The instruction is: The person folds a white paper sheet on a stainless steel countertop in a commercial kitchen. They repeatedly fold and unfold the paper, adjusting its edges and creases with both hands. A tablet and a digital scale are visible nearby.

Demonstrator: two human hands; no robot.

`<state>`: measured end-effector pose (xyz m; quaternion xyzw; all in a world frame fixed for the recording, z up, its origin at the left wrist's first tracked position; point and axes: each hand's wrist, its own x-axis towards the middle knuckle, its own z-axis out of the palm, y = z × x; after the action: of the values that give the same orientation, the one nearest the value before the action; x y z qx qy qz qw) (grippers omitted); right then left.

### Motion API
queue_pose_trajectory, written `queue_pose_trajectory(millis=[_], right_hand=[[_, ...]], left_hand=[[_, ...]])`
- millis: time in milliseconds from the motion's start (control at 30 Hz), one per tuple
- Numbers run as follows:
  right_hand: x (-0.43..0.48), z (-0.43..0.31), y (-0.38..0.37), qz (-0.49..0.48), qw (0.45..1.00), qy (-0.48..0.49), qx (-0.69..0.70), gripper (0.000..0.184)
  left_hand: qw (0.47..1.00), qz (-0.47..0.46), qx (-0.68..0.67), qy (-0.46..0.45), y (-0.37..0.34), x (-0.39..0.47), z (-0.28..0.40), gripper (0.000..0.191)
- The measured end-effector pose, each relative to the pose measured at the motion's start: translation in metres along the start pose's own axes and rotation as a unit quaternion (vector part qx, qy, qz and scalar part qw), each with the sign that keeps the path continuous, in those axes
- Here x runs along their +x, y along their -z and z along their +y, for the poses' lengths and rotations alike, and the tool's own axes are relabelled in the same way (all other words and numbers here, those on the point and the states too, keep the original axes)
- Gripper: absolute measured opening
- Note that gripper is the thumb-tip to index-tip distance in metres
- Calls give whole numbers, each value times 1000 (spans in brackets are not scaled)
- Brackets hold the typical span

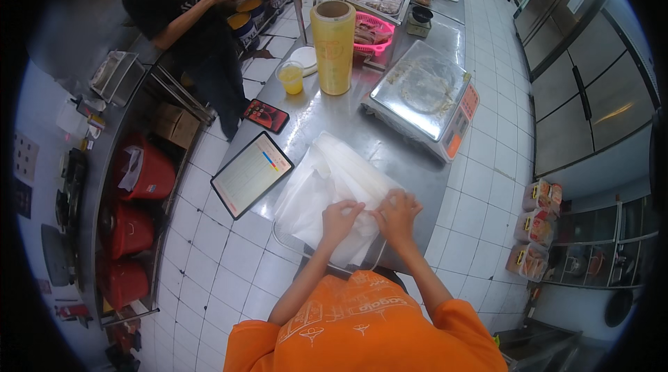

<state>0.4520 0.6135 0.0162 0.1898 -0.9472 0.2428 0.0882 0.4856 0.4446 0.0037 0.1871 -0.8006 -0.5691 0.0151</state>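
Note:
A loose stack of thin white sheets [318,184], paper or plastic film, lies at the near end of the steel table, directly before me. My left hand [340,220] pinches a sheet between thumb and fingertips. Close beside it on the right, my right hand [398,215] grips the same white material, its thumb almost meeting my left fingers. Under the near side of the stack shows the rim of a wire mesh basket [286,240]. The sheets hide most of that basket, and what lies between my fingertips is too small to make out.
Left of the sheets, a tablet [252,174] overhangs the table edge near a phone [266,115]. Beyond stand a cup of yellow liquid [290,78], a tall film roll [332,51] and a digital scale [425,95]. A gloved person [190,22] stands at the far left.

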Motion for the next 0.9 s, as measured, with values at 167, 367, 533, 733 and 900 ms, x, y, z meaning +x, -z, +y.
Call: queue_pose_trajectory(millis=[167,367,533,733,900], right_hand=[[3,9,10,-36,998,-22,41,26],[4,44,-3,90,988,-107,72,31],[-16,73,-29,5,982,-143,-123,36],[-43,72,-28,-41,979,-123,-159,34],[-28,61,4,17,986,-128,-109,19]], left_hand=[[1000,12,-1,-9,-2,1,-2,33],[1000,2,0,10,1,0,3,35],[1000,7,7,-5,-1,1,1,36],[1000,10,11,-10,0,1,-1,35],[1000,11,13,-4,0,1,1,35]])
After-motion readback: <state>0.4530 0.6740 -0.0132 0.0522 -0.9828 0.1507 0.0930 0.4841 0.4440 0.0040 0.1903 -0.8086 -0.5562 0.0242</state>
